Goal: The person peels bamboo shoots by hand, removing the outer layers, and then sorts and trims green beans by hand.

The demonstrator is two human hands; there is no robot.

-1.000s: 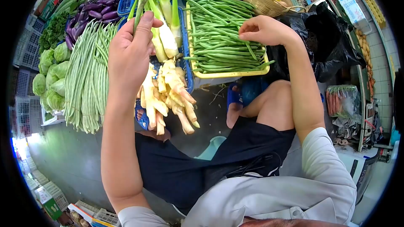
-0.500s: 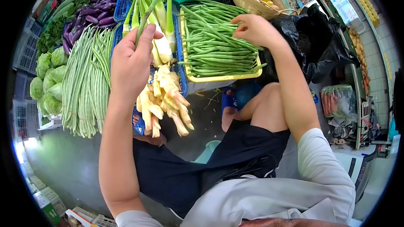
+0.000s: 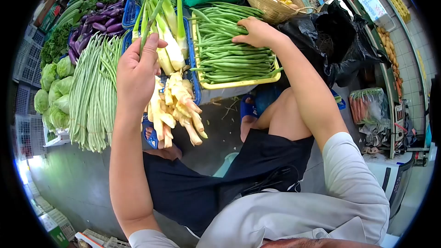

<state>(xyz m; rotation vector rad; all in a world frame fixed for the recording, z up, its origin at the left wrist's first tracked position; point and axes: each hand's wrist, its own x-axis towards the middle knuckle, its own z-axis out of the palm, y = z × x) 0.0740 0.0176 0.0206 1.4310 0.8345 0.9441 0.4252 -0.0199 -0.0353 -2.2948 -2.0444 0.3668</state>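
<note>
The left hand (image 3: 138, 66) pinches one long, thin, dark-green piece (image 3: 156, 15), perhaps a bean. The right hand (image 3: 258, 33), thumb and forefinger parted, is at the slim green beans (image 3: 225, 59) in the yellow plastic basket (image 3: 243, 83). The step seems reaching for beans; taking one calls for a light pinch.

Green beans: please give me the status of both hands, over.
Left hand holding one green bean. Right hand at bean pile in yellow tray. Nothing seen blocking.
</note>
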